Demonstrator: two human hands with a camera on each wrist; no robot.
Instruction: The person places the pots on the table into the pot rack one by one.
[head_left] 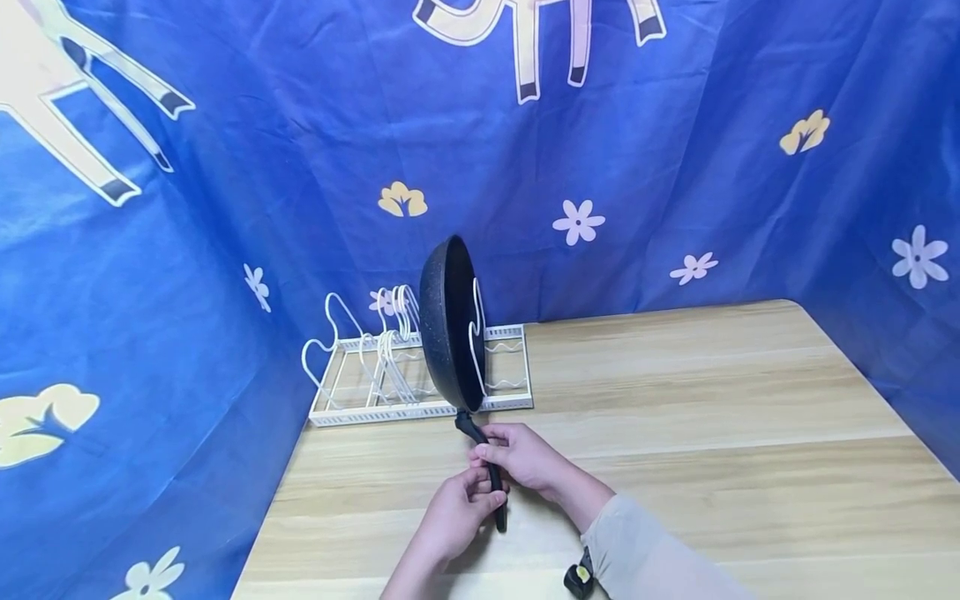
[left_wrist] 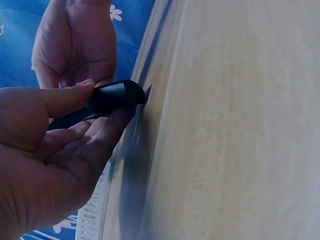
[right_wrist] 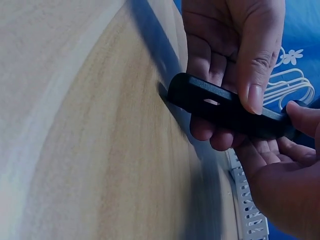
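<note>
A dark speckled frying pan [head_left: 437, 325] stands on edge in the white wire rack [head_left: 420, 410], between its upright loops. Its black handle [head_left: 500, 518] points toward the front of the table. My left hand [head_left: 459, 510] pinches the handle near its end, thumb on top and fingers beneath, as the left wrist view also shows. Closer to the pan, my right hand [head_left: 522, 457] grips the same handle between thumb and fingers. In the right wrist view the handle [right_wrist: 225, 107] lies across both hands. One white loop partly covers the pan's inner side.
More white wire loops [head_left: 390, 367] stand to the left of the pan in the rack. The wooden table [head_left: 712, 433] stretches to the right. A blue patterned cloth [head_left: 637, 167] hangs behind and at both sides. A small black device [head_left: 579, 577] sits at the right wrist.
</note>
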